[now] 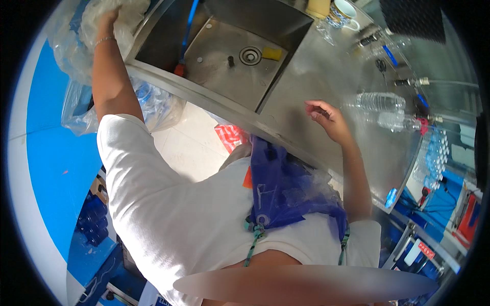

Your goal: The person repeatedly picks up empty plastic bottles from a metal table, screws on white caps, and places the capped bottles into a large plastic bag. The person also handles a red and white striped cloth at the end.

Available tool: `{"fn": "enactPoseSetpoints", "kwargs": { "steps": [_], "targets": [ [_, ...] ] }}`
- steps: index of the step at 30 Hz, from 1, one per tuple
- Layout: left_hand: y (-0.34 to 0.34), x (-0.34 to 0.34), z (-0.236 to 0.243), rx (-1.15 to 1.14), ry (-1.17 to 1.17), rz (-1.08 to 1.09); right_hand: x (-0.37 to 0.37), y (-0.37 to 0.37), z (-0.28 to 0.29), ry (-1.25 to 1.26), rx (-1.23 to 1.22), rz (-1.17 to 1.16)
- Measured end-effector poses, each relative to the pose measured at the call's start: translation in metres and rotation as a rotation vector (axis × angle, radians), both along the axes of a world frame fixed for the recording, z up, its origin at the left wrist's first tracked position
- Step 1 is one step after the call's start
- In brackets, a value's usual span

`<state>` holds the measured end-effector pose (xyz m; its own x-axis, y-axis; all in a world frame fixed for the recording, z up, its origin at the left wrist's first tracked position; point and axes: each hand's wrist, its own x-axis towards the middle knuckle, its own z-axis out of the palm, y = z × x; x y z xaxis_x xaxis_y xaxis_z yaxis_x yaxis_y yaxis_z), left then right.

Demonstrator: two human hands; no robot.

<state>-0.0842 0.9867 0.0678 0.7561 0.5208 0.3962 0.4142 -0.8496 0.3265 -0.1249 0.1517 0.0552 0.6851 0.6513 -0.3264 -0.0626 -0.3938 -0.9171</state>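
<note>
My left arm reaches to the far left, and my left hand is at a clear plastic bag. The fingers are hidden in the bag's folds, so whether they grip it does not show. Over the steel counter, right of the sink, hangs my right hand. Its fingers are loosely bent with the thumb apart, and nothing is seen in them. Clear plastic bottles lie on the counter to the right of this hand.
The steel sink holds a yellow sponge near its drain; a blue hose hangs into it. Cups stand at the back. Taps line the right side. A second filled plastic bag sits below the sink's left edge.
</note>
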Motion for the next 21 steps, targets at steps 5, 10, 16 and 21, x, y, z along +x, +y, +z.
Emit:
{"fn": "enactPoseSetpoints", "kwargs": {
  "steps": [5,10,16,21],
  "targets": [
    [0.040,-0.028,-0.118,-0.049,0.212,0.032,-0.016,-0.020,0.001,-0.121,-0.037,-0.044],
    [0.017,-0.041,-0.123,-0.037,0.266,0.096,-0.045,-0.041,0.002,-0.186,-0.090,-0.019],
    [-0.267,-0.073,-0.089,-0.336,0.104,-0.313,-0.083,-0.074,-0.004,-0.233,-0.150,-0.059],
    [-0.530,-0.142,-0.042,-0.595,0.490,-0.969,-0.113,-0.090,-0.007,-0.416,-0.313,-0.093]
  ]
}}
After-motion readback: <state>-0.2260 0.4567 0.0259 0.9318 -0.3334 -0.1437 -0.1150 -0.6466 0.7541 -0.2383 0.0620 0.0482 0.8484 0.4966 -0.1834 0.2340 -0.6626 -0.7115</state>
